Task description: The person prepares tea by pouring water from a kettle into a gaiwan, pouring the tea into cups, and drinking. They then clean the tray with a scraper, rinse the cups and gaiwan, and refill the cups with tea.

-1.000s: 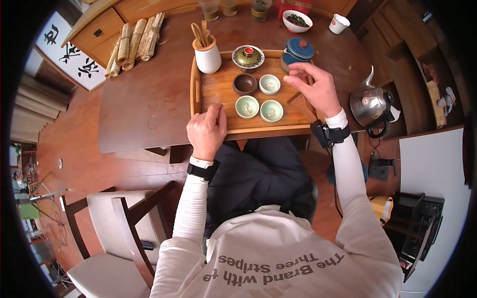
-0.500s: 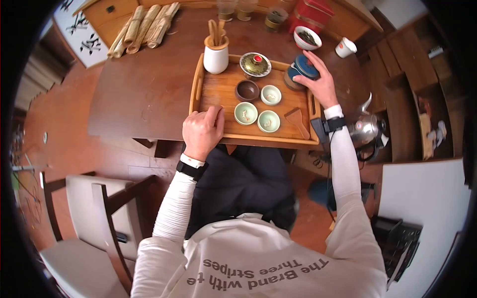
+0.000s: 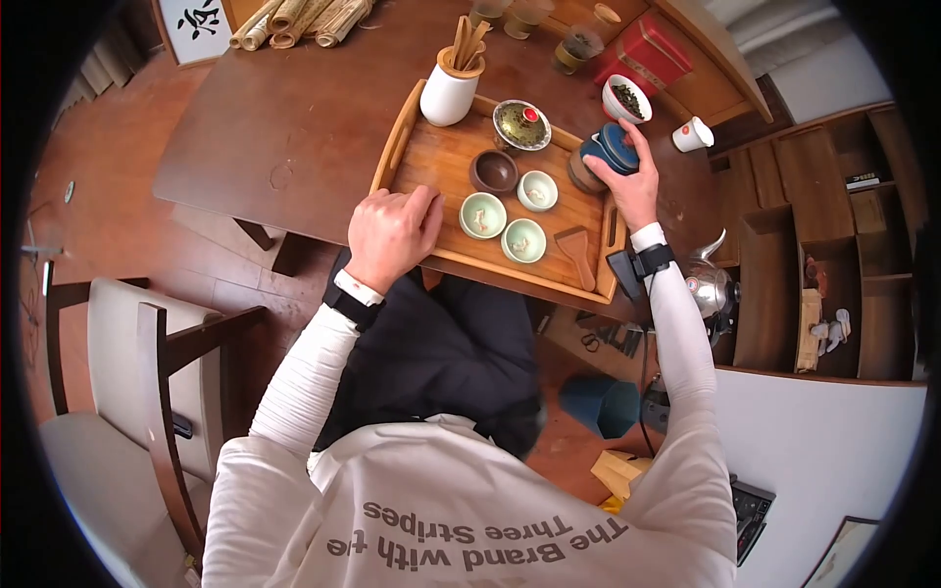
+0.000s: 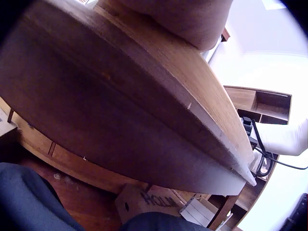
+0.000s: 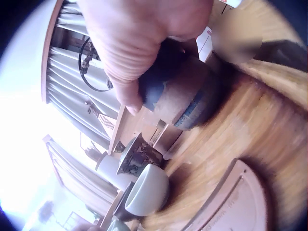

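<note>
My right hand (image 3: 632, 186) grips a blue lidded pot (image 3: 613, 145) at the right of a wooden tray (image 3: 431, 162), thumb on one side and fingers over the far side. Low in the right wrist view, the pot (image 5: 195, 103) shows a brown band around its body. The left hand (image 3: 392, 235), fingers curled in, rests at the tray's near left corner. Between the hands stand a dark brown cup (image 3: 494, 171) and several pale green cups (image 3: 523, 240). A lidded gaiwan (image 3: 520, 125) is behind them, and a flat brown wooden piece (image 3: 576, 257) lies at the right.
A white holder of wooden tools (image 3: 450, 96) stands at the tray's far left. Beyond the tray are a bowl of tea leaves (image 3: 627, 98), a white cup (image 3: 693, 134) and a red box (image 3: 647, 54). A steel kettle (image 3: 708, 291) sits right of the table.
My right hand has come down from above the tray's right side and taken hold of the blue pot. The left hand stays at the tray corner; the head view has turned.
</note>
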Available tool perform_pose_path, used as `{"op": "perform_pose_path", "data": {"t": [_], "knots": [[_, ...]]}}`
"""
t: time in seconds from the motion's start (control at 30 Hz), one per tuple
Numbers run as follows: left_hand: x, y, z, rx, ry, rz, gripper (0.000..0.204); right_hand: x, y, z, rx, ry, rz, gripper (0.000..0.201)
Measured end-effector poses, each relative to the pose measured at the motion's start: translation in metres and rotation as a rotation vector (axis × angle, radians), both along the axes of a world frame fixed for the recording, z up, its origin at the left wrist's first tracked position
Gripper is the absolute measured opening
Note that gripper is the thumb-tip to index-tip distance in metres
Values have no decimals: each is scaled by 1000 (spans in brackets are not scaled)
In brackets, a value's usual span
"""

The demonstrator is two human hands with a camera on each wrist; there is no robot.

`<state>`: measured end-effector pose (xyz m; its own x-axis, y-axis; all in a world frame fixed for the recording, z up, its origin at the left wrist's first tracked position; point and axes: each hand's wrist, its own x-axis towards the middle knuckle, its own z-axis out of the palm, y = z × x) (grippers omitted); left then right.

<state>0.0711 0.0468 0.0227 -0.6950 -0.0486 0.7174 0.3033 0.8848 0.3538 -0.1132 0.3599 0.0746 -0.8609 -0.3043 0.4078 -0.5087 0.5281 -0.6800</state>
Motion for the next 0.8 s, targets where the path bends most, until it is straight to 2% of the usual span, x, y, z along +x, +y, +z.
{"op": "perform_pose_path", "data": {"t": [0.07,0.17,0.3,0.4,0.43,0.5,0.53,0.57,0.67,0.8], "knots": [[1,0,-1,23,-30,2,11,-4,-6,-5,-104,13,-44,75],[0,0,-1,33,15,-1,19,-5,-13,-7,-32,82,-88,70],[2,-2,-2,36,3,11,23,11,-24,5,-65,64,-73,68],[1,-2,-3,33,11,3,25,33,-30,34,179,216,-48,65],[1,-2,-4,36,2,5,20,40,-33,44,185,217,-50,65],[1,-2,-5,46,-8,-1,14,51,-35,59,319,304,121,64],[0,-1,-6,42,4,5,20,57,-38,65,345,279,165,62],[0,-1,-5,38,16,13,25,60,-37,67,351,279,162,62],[1,-1,-4,46,30,5,27,63,-41,72,506,347,295,62],[2,-2,-4,33,35,4,27,58,-40,66,613,418,362,65]]}}
